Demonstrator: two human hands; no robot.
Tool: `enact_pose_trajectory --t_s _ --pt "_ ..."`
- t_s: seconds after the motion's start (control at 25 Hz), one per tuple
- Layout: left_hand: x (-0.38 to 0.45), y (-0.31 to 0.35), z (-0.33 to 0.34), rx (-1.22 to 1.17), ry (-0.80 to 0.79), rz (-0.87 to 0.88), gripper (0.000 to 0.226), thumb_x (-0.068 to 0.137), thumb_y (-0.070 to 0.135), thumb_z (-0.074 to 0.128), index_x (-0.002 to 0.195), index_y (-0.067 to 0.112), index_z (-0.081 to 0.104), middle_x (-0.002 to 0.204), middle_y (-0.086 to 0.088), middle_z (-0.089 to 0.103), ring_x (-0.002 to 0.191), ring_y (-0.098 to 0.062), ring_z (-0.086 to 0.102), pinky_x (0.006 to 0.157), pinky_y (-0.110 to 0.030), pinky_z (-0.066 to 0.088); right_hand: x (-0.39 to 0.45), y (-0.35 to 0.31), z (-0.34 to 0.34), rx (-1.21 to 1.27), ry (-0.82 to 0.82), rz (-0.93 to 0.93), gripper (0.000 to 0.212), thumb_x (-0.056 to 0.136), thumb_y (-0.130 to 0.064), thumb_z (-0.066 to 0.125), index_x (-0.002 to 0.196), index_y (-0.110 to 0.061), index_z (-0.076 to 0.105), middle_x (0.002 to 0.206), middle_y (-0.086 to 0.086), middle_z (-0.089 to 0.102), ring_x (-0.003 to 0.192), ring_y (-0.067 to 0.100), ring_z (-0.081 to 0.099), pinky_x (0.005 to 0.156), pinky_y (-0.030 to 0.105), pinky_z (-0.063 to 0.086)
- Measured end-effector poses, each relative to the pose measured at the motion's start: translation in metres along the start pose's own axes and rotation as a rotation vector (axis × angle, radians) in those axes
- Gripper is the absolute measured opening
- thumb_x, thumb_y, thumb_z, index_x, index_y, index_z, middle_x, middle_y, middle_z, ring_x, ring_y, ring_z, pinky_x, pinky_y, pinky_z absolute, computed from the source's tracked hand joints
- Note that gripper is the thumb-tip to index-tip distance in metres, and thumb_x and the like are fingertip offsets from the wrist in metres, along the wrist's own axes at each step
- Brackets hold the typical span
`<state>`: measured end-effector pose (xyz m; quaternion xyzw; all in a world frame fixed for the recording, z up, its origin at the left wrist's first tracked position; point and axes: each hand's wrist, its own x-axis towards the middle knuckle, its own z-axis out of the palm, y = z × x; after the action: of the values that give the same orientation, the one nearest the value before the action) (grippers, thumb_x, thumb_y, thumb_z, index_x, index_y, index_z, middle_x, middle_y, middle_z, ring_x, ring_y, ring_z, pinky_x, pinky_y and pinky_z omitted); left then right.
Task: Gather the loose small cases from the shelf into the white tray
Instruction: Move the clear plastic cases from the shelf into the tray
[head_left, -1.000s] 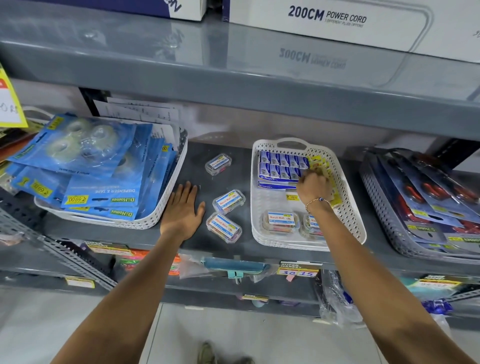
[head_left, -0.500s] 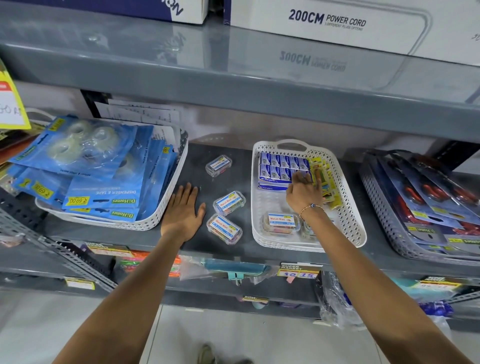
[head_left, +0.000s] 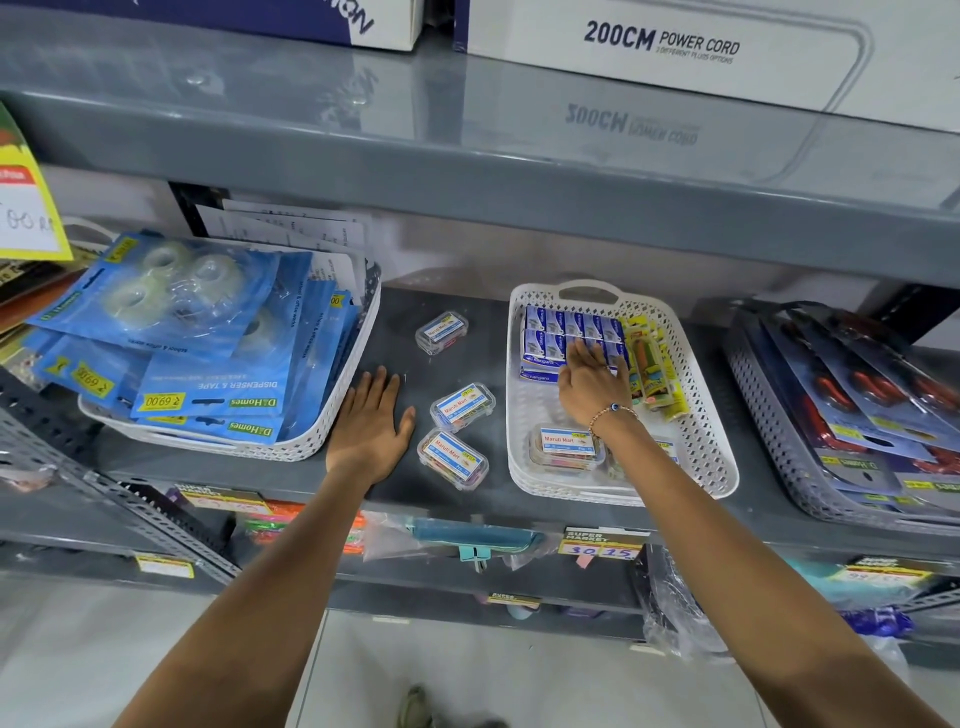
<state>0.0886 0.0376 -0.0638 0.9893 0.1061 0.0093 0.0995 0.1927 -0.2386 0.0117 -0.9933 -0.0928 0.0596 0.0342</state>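
Observation:
Three small clear cases with white labels lie loose on the dark shelf: a far case (head_left: 442, 331), a middle case (head_left: 462, 407) and a near case (head_left: 453, 459). The white tray (head_left: 711, 441) to their right holds two more cases at its front; the left one (head_left: 566, 448) shows, the other is partly hidden under my wrist. My left hand (head_left: 373, 423) rests flat and open on the shelf, just left of the two nearer cases. My right hand (head_left: 592, 382) is inside the tray, fingers spread on the blue boxes (head_left: 558, 327), holding nothing.
Yellow packs (head_left: 655, 364) lie in the tray's right half. A white basket of blue tape packs (head_left: 171, 338) stands at the left. A grey basket of carded tools (head_left: 852, 405) stands at the right. The upper shelf (head_left: 467, 171) overhangs closely, with a power cord box (head_left: 675, 47) on it.
My right hand has slid left inside the tray, from the yellow packs onto the blue boxes. My left hand and the three loose cases have stayed put.

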Motion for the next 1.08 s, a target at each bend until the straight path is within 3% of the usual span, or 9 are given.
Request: enact_pose_trajectory --t_s 0.2,0.44,0.68,1.0,1.08 --pt "0.000 0.000 0.000 -0.006 -0.007 0.000 0.064 0.098 0.051 0.016 0.152 0.020 0.004 0.162 -0.002 -0.001 0.149 -0.020 -0.004 0.121 -0.037 0.000 -0.002 -0.012 0.003 0.006 0.016 -0.105 0.052 0.100 -0.030 0.020 0.151 -0.017 0.013 0.161 -0.005 0.007 0.149 0.018 0.007 0.118 0.053 -0.001" --pt "-0.001 0.000 -0.001 -0.005 -0.002 0.001 0.064 0.098 0.051 0.016 0.152 0.020 0.003 0.162 -0.002 -0.002 0.149 -0.020 -0.005 0.121 -0.037 -0.002 0.001 -0.015 0.001 -0.026 0.015 -0.068 0.052 0.100 -0.031 0.021 0.150 -0.017 0.017 0.160 -0.005 0.014 0.148 0.020 0.013 0.117 0.054 0.000" --pt "-0.001 0.001 -0.002 -0.011 -0.009 0.000 0.063 0.098 0.050 0.016 0.152 0.020 0.003 0.162 -0.002 -0.003 0.149 -0.019 -0.006 0.121 -0.036 -0.002 -0.001 -0.032 0.008 -0.022 -0.004 -0.143 0.053 0.101 -0.033 0.018 0.151 -0.019 0.010 0.162 -0.005 0.005 0.149 0.019 0.003 0.118 0.056 -0.003" --pt "0.000 0.000 -0.001 -0.019 -0.017 0.001 0.063 0.098 0.050 0.016 0.152 0.021 0.003 0.163 -0.001 -0.002 0.149 -0.019 -0.005 0.121 -0.037 0.000 -0.004 -0.048 -0.001 -0.053 -0.023 -0.065 0.056 0.101 -0.037 0.015 0.151 -0.014 0.013 0.161 0.001 0.009 0.149 0.023 0.001 0.116 0.057 -0.006" --pt "0.000 0.000 -0.001 -0.017 -0.019 0.003 0.064 0.097 0.051 0.015 0.152 0.021 0.003 0.162 -0.001 -0.003 0.149 -0.019 -0.006 0.121 -0.037 -0.001 -0.012 -0.056 -0.008 -0.018 0.025 -0.106 0.055 0.101 -0.034 0.023 0.149 -0.009 0.017 0.160 0.005 0.014 0.149 0.025 0.007 0.118 0.055 0.001"
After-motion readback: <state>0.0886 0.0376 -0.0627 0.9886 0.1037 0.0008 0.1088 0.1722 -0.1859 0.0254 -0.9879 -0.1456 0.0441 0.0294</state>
